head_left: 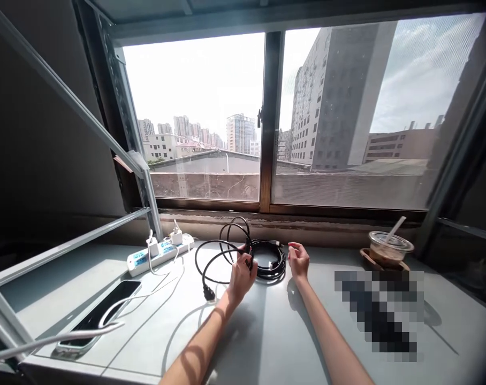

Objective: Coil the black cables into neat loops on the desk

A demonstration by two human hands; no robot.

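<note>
Black cable (195, 262) looped in left hand (243, 274), plug (209, 293) pointing toward person.

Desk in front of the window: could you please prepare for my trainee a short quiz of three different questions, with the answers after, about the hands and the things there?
1. True or false: the left hand is holding a black cable.
2. What sticks out of the cup?
a) a spoon
b) a straw
c) a pen
3. Fill in the number: ____ white adapters are plugged into the power strip.

Key: 1 true; 2 b; 3 two.
</note>
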